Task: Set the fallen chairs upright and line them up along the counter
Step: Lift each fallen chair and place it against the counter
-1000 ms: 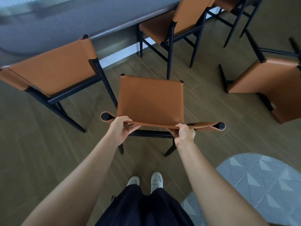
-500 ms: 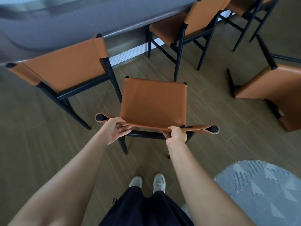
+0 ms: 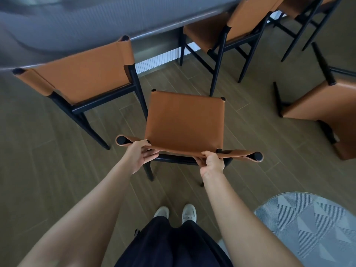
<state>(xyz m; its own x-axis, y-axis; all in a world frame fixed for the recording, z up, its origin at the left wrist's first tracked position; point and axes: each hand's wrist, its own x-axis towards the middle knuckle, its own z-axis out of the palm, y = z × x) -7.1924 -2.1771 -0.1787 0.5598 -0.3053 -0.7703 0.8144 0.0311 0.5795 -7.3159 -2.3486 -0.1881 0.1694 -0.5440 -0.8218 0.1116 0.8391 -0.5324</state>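
An upright chair (image 3: 185, 120) with a tan leather seat and black frame stands right in front of me, its seat facing the counter (image 3: 96, 20). My left hand (image 3: 139, 156) grips the top edge of its backrest near the left post. My right hand (image 3: 212, 162) pinches the same edge towards the right post. A fallen chair (image 3: 323, 108) lies on its side at the right, legs pointing away. Three more chairs stand upright by the counter: one at the left (image 3: 81, 78), one at the centre right (image 3: 231, 26), one at the top right (image 3: 302, 6).
The floor is brown wood-look planks. A round grey patterned rug (image 3: 308, 228) lies at the lower right. My feet in white shoes (image 3: 175, 212) stand just behind the held chair. A white ribbed panel (image 3: 159, 61) runs along the counter's base.
The chair in my hands has moved slightly forward towards the counter, into the gap between the left and centre-right chairs. Both hands keep the same grip on the backrest.
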